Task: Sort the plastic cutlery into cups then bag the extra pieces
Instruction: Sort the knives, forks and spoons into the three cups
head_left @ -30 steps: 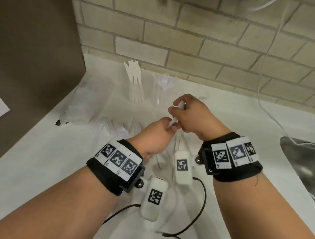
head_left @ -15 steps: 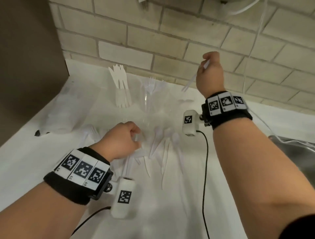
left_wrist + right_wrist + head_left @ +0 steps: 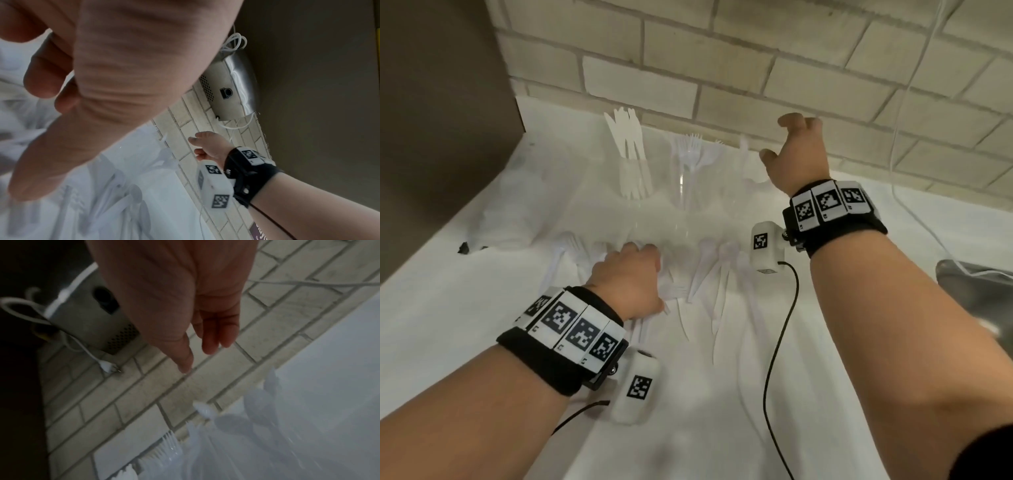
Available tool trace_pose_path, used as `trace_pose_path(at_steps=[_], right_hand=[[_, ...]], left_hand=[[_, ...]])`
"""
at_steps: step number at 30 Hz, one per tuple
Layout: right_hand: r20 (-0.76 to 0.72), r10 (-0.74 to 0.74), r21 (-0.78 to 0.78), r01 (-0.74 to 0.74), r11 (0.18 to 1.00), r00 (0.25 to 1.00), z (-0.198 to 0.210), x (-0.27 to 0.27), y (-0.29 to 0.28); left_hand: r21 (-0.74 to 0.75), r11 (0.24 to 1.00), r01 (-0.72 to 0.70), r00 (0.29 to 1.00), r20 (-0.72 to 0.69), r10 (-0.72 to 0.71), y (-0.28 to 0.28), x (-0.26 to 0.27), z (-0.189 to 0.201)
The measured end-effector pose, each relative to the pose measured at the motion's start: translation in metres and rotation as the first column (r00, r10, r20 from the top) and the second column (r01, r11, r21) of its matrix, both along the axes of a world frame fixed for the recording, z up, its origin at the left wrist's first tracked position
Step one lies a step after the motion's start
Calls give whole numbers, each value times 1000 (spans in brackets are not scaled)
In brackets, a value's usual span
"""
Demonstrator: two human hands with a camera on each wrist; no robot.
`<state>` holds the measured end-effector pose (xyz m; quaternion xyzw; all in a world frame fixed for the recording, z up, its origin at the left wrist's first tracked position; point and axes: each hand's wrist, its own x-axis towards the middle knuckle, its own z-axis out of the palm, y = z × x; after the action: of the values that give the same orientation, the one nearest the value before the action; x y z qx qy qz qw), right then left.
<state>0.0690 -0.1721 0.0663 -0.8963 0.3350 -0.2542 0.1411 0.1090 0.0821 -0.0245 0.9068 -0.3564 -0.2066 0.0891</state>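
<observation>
Three clear cups stand by the brick wall: one with knives point(image 3: 629, 161), one with forks point(image 3: 690, 161), one with spoons point(image 3: 744, 164). My right hand point(image 3: 777, 137) hangs over the spoon cup point(image 3: 257, 410), fingers spread, and holds nothing point(image 3: 199, 353). My left hand point(image 3: 640, 255) lies knuckles up on the pile of loose white cutlery point(image 3: 709, 281) in front of the cups. Its fingers curl down into the pile point(image 3: 51, 81). Whether they grip a piece is hidden and blurred.
A crumpled clear plastic bag point(image 3: 517, 205) lies at the left by a dark panel point(image 3: 431, 120). A metal sink point(image 3: 976, 284) sits at the right edge. White cables point(image 3: 907, 205) hang down the wall. The white counter point(image 3: 465, 325) runs toward me.
My right hand carried a white piece up to the spoon cup and let it go; it now hangs open. My left hand dropped from the handover onto the loose pile.
</observation>
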Motion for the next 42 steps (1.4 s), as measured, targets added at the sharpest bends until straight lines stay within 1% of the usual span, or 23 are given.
trace_pose_path(at_steps=[1,2,3,4,5,6,7,9,13,14,17,19,23,25,27,29,32,34,36,38,40,42], right_hand=[[-16,-7,-14,7,1000,1000,4,-9,6],[-65,-21,-23,20,1000,998,5,-19,12],[-154,-39,-18,37,999,987,3,-28,17],[-270,-50,25,59,998,961,-3,-37,22],[-394,-45,116,99,988,918,-12,-46,28],[-494,-21,235,157,959,869,-22,-55,35],[-560,12,338,216,916,828,-31,-63,42],[-623,69,441,277,854,780,-48,-77,56],[-645,141,490,265,831,751,-72,-84,74],[-632,145,501,259,826,762,-76,-83,78],[-519,165,597,218,772,839,-80,-75,90],[-519,179,604,210,769,836,-79,-69,96],[-494,216,622,169,765,842,-77,-57,108],[-535,252,589,142,795,806,-74,-50,114],[-602,288,528,102,843,745,-72,-41,119],[-651,308,494,79,866,694,-71,-32,124],[-701,305,437,50,898,645,-74,-21,133],[-717,296,396,20,918,631,-78,-16,137],[-710,290,386,11,922,641,-81,-11,140],[-721,293,382,8,924,628,-82,-8,142],[-731,295,367,-9,930,615,-84,-6,143],[-728,284,345,-24,938,624,-88,-5,144]], left_hand=[[9,1000,-4,1000,12,4,0,-1,0],[16,1000,-8,1000,26,7,0,-2,0],[24,1000,-14,999,40,13,0,-2,1],[30,999,-23,998,51,21,-1,-3,0],[35,999,-34,998,53,32,-1,-3,0],[35,998,-46,998,50,44,-1,-3,-1],[34,998,-56,998,44,54,-2,-3,-2],[26,998,-57,998,40,55,-3,-1,-5],[-36,999,-36,997,64,38,-8,-2,-7],[-53,998,-32,998,54,35,-9,-2,-6],[-110,994,-28,1000,-2,28,-12,-2,-4],[-104,994,-32,999,-10,31,-13,0,-2],[-34,999,12,1000,-21,-13,-17,4,-1],[-46,999,29,999,-36,-31,-19,5,1],[-56,997,56,997,-51,-59,-21,4,4],[-38,997,73,992,-95,-77,-23,3,7],[-88,995,51,987,-150,-64,-24,4,7],[-132,991,17,982,-182,-41,-23,4,7],[-125,992,28,979,-195,-52,-22,4,7],[-122,992,27,976,-210,-52,-21,3,7],[-144,990,9,967,-252,-45,-19,4,7],[-174,985,4,957,-286,-55,-17,2,9]])
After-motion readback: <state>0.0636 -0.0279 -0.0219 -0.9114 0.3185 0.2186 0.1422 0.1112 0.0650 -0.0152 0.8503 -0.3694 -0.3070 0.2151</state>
